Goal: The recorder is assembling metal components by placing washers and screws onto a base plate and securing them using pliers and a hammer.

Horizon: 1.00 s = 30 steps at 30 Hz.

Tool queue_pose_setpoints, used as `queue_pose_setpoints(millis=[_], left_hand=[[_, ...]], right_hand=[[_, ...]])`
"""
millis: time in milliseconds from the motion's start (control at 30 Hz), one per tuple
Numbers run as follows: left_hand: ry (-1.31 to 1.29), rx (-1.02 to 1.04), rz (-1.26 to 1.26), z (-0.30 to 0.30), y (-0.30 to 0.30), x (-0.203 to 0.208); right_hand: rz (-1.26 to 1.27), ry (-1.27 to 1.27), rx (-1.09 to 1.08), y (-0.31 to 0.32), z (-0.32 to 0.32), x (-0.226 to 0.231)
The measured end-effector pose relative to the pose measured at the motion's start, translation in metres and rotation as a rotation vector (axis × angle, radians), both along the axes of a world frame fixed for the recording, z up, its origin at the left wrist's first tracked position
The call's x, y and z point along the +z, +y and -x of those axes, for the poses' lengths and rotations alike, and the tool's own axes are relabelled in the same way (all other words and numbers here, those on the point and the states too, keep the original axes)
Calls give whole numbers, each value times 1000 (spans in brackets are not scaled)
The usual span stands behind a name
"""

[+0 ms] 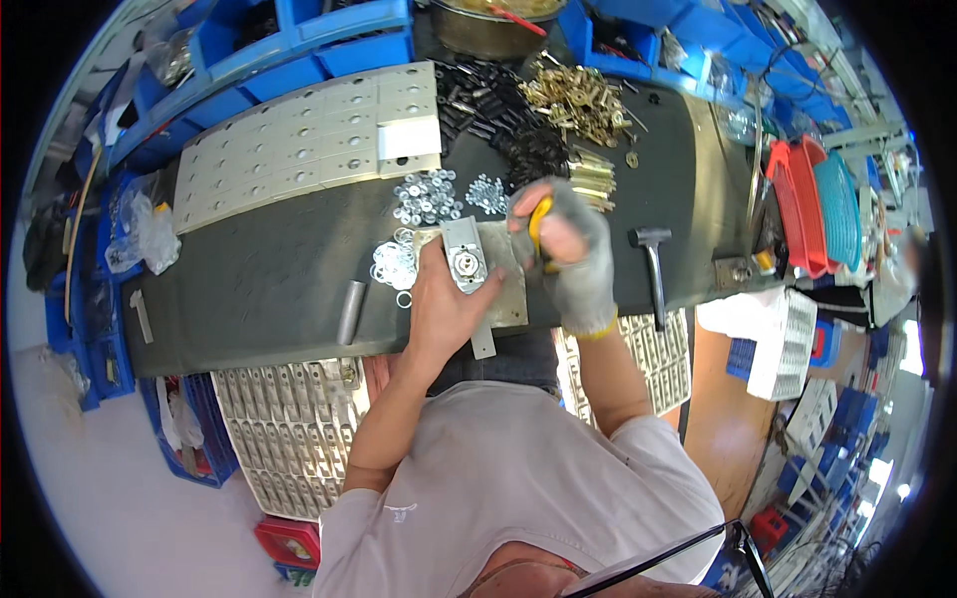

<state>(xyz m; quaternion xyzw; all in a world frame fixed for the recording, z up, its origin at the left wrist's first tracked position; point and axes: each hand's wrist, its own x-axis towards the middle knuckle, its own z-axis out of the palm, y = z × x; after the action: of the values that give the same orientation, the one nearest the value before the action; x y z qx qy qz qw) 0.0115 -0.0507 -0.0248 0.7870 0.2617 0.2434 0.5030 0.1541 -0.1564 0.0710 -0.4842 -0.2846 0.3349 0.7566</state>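
My bare left hand (444,304) grips a flat silver metal housing (462,236) between thumb and fingers. A round fitting with a hole (466,264) sits in its face. Beneath it lies a square metal plate (509,299), and a narrow metal strip (483,342) juts toward me over the bench edge. My right hand (576,254), in a grey glove with bare fingertips, is closed round a yellow-handled tool (539,221) just right of the housing. The tool's working end is hidden, so its kind does not show.
Washers (427,196), rings (393,264), small silver parts (486,194), black pins (483,100) and brass-coloured parts (573,100) lie beyond my hands. A hammer (653,269) rests at right, a metal cylinder (351,312) at left. A perforated pale panel (299,140) and blue bins (299,40) stand behind.
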Motion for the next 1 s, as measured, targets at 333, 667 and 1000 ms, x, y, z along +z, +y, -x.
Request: queue_pose_setpoints(millis=[333, 667, 1000], left_hand=[[-98, -224, 417, 8, 40, 74], [-400, 77, 785, 36, 26, 41], [-625, 180, 768, 46, 31, 37]], right_hand=[[455, 328, 400, -26, 58, -50], [468, -483, 227, -25, 72, -20], [534, -496, 303, -19, 61, -19]])
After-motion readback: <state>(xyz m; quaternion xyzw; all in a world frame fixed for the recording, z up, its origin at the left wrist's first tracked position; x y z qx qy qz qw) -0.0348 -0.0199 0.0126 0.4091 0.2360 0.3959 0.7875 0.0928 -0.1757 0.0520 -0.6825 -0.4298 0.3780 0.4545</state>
